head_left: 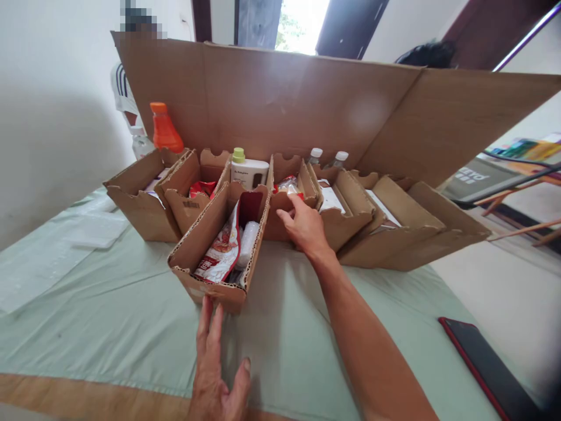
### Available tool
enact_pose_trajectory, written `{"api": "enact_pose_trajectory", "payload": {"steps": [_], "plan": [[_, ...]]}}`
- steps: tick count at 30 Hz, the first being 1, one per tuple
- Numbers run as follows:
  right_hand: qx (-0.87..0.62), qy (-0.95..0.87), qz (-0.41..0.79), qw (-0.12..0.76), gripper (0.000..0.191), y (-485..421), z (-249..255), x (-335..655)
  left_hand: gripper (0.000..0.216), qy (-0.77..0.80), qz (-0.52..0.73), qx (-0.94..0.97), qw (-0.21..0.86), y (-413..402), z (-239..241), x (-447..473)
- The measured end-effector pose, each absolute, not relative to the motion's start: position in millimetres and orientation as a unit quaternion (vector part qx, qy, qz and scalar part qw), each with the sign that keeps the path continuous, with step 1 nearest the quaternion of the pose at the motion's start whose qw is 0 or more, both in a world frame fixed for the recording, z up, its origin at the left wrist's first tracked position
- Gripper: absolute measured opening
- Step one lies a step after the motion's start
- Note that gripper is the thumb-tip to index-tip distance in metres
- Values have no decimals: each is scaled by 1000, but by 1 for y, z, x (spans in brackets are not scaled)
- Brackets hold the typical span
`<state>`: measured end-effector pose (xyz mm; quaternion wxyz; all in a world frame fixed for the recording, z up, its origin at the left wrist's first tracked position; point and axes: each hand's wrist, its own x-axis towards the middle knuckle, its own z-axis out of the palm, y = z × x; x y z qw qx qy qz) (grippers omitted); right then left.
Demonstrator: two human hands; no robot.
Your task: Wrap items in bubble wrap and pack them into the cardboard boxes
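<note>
A narrow cardboard box point(184, 270) stands in front of the row, holding a white-and-red printed pouch point(222, 251) and a roll of bubble wrap point(248, 241). My left hand point(217, 365) is open below it, fingertips at its front wall and thumb spread. My right hand point(304, 225) reaches to another cardboard box point(278, 225) in the row. Its index finger is at that box's front rim, and the thumb is apart from the finger. Inside that box lies a clear-and-red packet point(289, 186). The other fingers of my right hand are partly hidden.
More cardboard boxes point(151, 219) line the green tablecloth point(123, 310) before a tall cardboard panel point(307, 105). An orange bottle point(165, 131) and a white bottle with a green cap point(248, 173) stand behind. Bubble wrap sheets point(56, 257) lie left, a phone point(486, 362) right. People are partly visible behind.
</note>
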<state>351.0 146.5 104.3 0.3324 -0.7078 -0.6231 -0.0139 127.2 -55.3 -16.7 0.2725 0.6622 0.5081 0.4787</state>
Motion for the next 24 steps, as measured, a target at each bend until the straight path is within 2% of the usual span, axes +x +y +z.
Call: {"api": "enact_pose_trajectory", "payload": {"steps": [3,8,15,24], "plan": [[-721,-620,-39,307,24,152,120,355,77,511,485,658,265,-56,-17,131],[-731,-603,-76,310,25,133,114,353,80,504,484,658,281,-56,-20,133],[-698,-626,-67,341,18,113,99,351,92,492,463,687,266,-50,-17,130],[-643,-644,-26,414,15,103,88,350,84,456,425,746,235,15,-8,135]]}}
